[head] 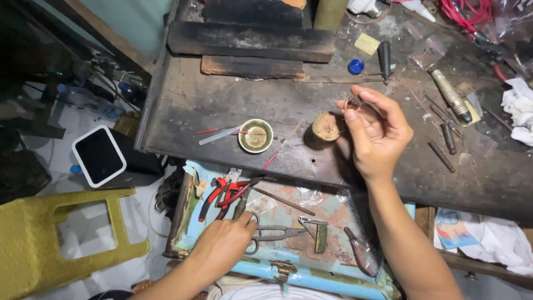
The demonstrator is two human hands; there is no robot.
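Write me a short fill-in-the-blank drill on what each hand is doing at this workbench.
1. The right hand pinches a small metal piece above the dark ____.
2. The left hand reaches into the blue tray, touching the ____ beside the red-handled pliers.
3. The small round dish on the workbench lies to the ____ of the wooden stump.

Missing words: workbench; scissors; left
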